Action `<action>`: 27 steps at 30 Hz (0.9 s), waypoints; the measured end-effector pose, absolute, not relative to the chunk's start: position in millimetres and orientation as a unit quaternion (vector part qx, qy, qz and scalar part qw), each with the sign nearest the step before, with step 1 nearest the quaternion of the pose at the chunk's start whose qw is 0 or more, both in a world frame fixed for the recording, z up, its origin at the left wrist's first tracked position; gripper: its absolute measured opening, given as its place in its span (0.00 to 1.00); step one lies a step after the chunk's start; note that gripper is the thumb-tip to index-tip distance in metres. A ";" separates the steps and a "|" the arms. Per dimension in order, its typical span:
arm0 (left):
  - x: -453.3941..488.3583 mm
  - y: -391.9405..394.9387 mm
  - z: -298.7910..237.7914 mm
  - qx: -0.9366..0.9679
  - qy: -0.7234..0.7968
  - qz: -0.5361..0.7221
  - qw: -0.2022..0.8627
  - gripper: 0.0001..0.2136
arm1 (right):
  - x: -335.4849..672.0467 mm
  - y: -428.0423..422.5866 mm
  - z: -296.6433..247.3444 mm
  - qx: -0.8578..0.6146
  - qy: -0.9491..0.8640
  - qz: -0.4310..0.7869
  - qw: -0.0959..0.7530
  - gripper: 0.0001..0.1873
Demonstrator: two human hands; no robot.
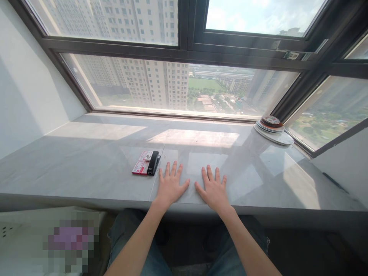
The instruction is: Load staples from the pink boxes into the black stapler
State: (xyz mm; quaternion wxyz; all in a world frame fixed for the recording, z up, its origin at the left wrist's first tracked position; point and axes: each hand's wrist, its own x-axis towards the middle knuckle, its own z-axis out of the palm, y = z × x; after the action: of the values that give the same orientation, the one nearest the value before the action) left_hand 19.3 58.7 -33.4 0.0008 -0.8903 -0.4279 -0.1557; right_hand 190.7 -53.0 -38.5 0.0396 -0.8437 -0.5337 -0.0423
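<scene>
left hand (170, 188) + right hand (213, 190): palms down on windowsill (86, 168), fingers spread, holding nothing, likely just resting | black stapler (152, 164): against/on red-white boxes (139, 167), just left of left fingertips, presumably grouped as a set | disc stack (271, 128): far right corner, likely parked aside

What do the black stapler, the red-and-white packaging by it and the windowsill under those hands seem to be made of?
Black stapler: probably plastic, perhaps with metal parts inside; its casing looks smooth and dark.
Red-and-white packaging: likely printed card, judging by its flat, boxy shape and printed panels.
Windowsill: polished stone or tile; glossy reflections, cloudy grey mottling and a thin seam fit either.
</scene>
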 end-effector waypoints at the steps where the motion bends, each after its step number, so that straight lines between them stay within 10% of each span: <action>1: 18.8 58.7 -33.2 -0.891 -0.428 -0.155 -0.001 0.36 | 190.5 -53.1 -38.9 -0.844 -0.534 -0.045 0.039 0.42; 27: 15.6 60.4 -38.7 -0.893 -0.426 -0.145 -0.013 0.36 | 190.0 -52.1 -48.3 -0.842 -0.536 -0.062 0.020 0.42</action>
State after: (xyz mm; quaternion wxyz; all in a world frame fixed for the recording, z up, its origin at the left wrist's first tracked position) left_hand 15.6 60.4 -38.7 -0.0128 -0.8932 -0.4256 -0.1449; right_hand 190.0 -52.1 -48.3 0.0203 -0.8419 -0.5357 -0.0615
